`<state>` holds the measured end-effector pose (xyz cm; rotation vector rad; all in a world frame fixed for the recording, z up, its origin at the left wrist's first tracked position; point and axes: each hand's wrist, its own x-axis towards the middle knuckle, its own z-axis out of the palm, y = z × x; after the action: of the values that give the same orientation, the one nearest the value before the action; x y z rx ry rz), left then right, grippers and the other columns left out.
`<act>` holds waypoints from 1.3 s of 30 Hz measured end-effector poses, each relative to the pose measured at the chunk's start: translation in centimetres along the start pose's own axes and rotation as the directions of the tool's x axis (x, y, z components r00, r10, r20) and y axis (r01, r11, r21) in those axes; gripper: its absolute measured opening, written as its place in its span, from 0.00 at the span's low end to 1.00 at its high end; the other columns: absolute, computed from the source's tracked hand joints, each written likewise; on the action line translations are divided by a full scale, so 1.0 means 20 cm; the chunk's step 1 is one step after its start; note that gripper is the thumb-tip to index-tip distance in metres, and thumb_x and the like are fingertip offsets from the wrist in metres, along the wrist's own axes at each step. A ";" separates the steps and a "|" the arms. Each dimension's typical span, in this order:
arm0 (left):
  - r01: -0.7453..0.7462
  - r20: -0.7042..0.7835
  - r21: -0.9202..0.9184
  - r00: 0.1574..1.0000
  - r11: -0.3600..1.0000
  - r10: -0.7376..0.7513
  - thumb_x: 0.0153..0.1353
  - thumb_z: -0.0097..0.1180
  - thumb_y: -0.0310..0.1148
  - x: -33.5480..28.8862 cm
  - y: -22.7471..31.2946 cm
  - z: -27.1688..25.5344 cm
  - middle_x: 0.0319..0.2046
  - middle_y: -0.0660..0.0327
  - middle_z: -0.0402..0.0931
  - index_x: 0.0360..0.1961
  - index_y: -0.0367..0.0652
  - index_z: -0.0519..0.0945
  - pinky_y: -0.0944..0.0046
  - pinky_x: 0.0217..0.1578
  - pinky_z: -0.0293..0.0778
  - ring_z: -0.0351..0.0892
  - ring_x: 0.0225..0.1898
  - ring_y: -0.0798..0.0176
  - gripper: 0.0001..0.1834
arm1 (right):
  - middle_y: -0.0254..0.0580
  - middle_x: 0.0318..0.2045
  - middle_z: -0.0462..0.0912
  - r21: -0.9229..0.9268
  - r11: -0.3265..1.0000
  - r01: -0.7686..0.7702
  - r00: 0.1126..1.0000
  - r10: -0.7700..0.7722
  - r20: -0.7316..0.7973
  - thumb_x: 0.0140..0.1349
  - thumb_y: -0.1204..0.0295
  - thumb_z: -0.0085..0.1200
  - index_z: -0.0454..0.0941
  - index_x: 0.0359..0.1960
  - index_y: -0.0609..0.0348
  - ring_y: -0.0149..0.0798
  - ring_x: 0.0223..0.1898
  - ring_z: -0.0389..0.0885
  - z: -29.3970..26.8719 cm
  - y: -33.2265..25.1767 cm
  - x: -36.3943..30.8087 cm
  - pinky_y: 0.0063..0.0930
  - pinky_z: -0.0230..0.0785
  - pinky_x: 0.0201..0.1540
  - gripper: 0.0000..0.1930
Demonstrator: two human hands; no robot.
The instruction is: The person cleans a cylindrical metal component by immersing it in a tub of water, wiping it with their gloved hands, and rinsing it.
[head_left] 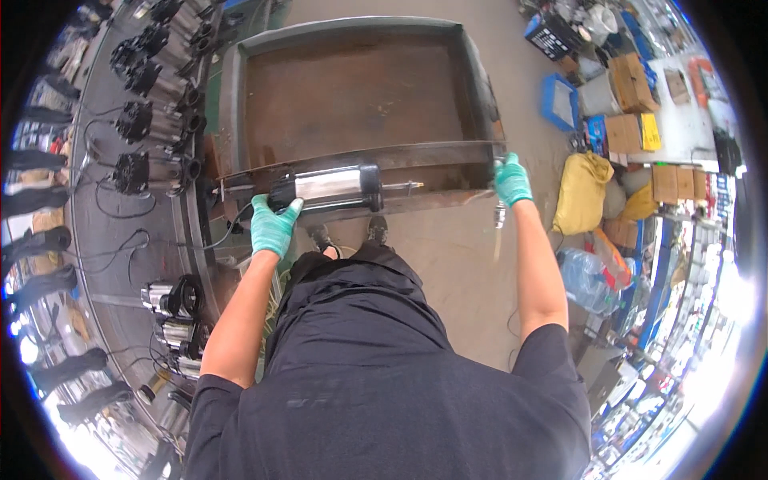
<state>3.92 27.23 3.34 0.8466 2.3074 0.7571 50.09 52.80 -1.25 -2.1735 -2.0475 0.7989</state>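
Observation:
A silver cylindrical motor with black end caps lies sideways along the near edge of a large metal tank. From its right end sticks a thin shaft with a brass-coloured tip. My left hand, in a green glove, grips the motor's black left end, thumb toward the silver body. A black cable runs off leftward beside that hand. My right hand, also gloved in green, is closed at the tank's near right corner. Just below its fingers hangs a small metal fitting; what the fingers hold is hidden.
Several similar motors with loose cables stand on a dark bench at the left. To the right are a yellow sack, a blue bin, cardboard boxes and clear plastic bottles. My feet stand just before the tank.

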 end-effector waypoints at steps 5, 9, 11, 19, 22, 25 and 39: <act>-0.104 0.009 0.201 0.995 0.974 0.104 0.60 0.68 0.52 0.00 0.02 0.01 0.49 0.38 0.80 0.58 0.32 0.72 0.50 0.51 0.76 0.81 0.50 0.39 0.37 | 0.63 0.45 0.84 -0.497 0.867 0.020 0.999 -0.003 0.036 0.70 0.57 0.49 0.77 0.45 0.61 0.64 0.50 0.82 -0.14 -0.03 0.14 0.56 0.73 0.53 0.18; -0.282 -0.174 0.312 0.922 0.907 0.347 0.68 0.58 0.38 0.09 -0.16 -0.09 0.43 0.44 0.81 0.48 0.37 0.80 0.50 0.49 0.76 0.81 0.45 0.42 0.15 | 0.62 0.46 0.85 -0.514 0.858 -0.008 1.000 0.007 -0.004 0.70 0.53 0.50 0.75 0.49 0.60 0.62 0.51 0.82 -0.16 -0.08 0.19 0.54 0.74 0.53 0.21; -0.201 -0.244 0.368 0.921 0.908 0.303 0.68 0.54 0.38 0.18 -0.31 -0.19 0.49 0.43 0.79 0.53 0.39 0.78 0.47 0.56 0.72 0.77 0.52 0.39 0.18 | 0.65 0.46 0.84 -0.473 0.878 -0.071 0.997 0.049 -0.059 0.71 0.52 0.49 0.72 0.53 0.60 0.62 0.51 0.83 -0.15 -0.11 0.17 0.54 0.74 0.53 0.23; -0.434 0.271 0.719 0.894 0.543 0.356 0.60 0.60 0.31 0.45 -0.42 -0.54 0.61 0.51 0.73 0.62 0.48 0.76 0.49 0.56 0.73 0.76 0.56 0.45 0.27 | 0.52 0.29 0.83 0.134 0.901 0.412 0.910 -0.400 -0.109 0.72 0.59 0.54 0.72 0.57 0.58 0.48 0.30 0.81 -0.03 -0.84 -0.37 0.42 0.73 0.38 0.19; -0.477 0.365 0.720 0.878 0.504 0.310 0.61 0.61 0.33 0.54 -0.41 -0.55 0.59 0.50 0.74 0.62 0.48 0.75 0.48 0.53 0.75 0.77 0.56 0.45 0.26 | 0.50 0.39 0.85 0.298 0.871 0.390 0.916 -0.399 -0.033 0.72 0.61 0.56 0.75 0.56 0.60 0.40 0.38 0.82 0.10 -1.15 -0.56 0.36 0.74 0.46 0.19; -0.530 0.429 0.681 0.848 0.506 0.310 0.65 0.59 0.37 0.61 -0.34 -0.57 0.53 0.49 0.76 0.58 0.46 0.77 0.49 0.49 0.76 0.79 0.52 0.44 0.20 | 0.50 0.35 0.85 0.073 0.850 0.522 0.845 -0.505 -0.175 0.68 0.62 0.59 0.78 0.54 0.60 0.51 0.40 0.81 0.23 -1.31 -0.64 0.44 0.74 0.46 0.19; 0.237 0.467 -0.661 0.873 0.712 0.142 0.75 0.52 0.37 0.43 -0.50 -0.41 0.27 0.61 0.79 0.49 0.40 0.76 0.63 0.31 0.81 0.82 0.27 0.65 0.12 | 0.49 0.32 0.84 -0.045 0.850 0.525 0.810 -0.516 -0.279 0.67 0.66 0.57 0.83 0.41 0.58 0.51 0.38 0.81 0.34 -1.38 -0.66 0.44 0.74 0.45 0.09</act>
<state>-10.92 24.18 -0.28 0.5182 1.3896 1.1405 22.31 41.67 7.65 -1.4633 -2.2755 0.4203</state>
